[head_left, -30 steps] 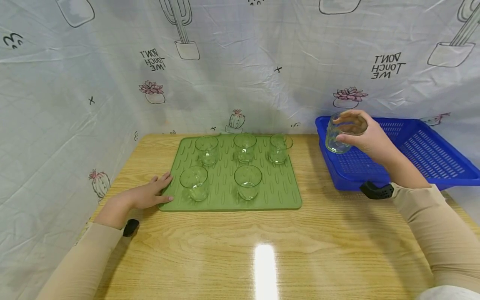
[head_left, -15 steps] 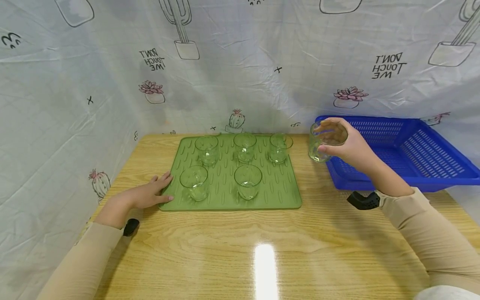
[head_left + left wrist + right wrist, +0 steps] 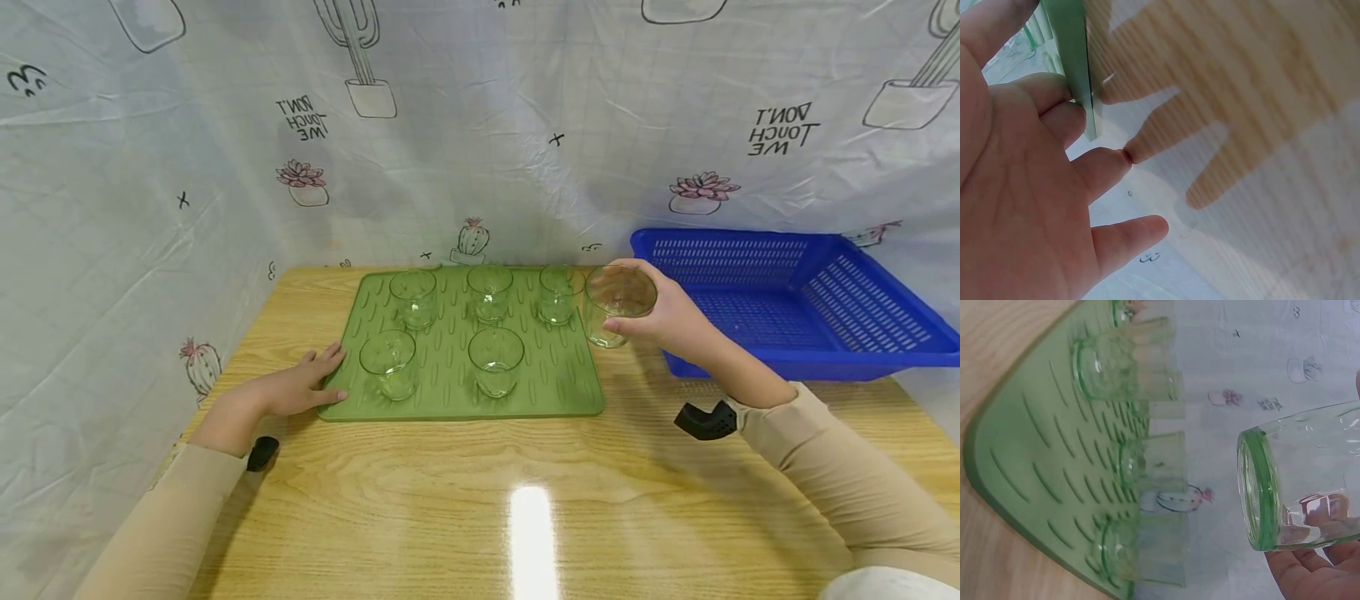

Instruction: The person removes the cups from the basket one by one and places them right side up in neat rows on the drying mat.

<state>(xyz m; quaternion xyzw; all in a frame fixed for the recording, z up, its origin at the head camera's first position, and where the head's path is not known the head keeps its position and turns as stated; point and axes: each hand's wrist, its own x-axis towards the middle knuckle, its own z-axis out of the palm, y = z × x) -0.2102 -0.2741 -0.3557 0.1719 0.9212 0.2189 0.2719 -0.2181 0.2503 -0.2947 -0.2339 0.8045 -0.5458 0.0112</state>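
My right hand (image 3: 663,312) grips a clear drinking glass (image 3: 600,321) around its side, fingers behind and thumb in front. The glass is upright, raised by the right edge of a green ridged mat (image 3: 450,400). In the right wrist view the held glass (image 3: 1310,481) shows its thick base, with fingertips under it. Several similar glasses stand upright on the mat: three along the back, among them the back right glass (image 3: 557,308), and two in front, one being the front right glass (image 3: 495,379). My left hand (image 3: 296,390) rests with spread fingers at the mat's left edge.
A blue perforated plastic basket (image 3: 772,367) stands at the back right of the wooden table (image 3: 420,500), right of my right hand. White cloth (image 3: 525,167) printed with cacti hangs behind and at the left.
My right hand has carried the glass leftward and lower, from over the basket to the mat's right edge. The left hand and the standing glasses have stayed put.
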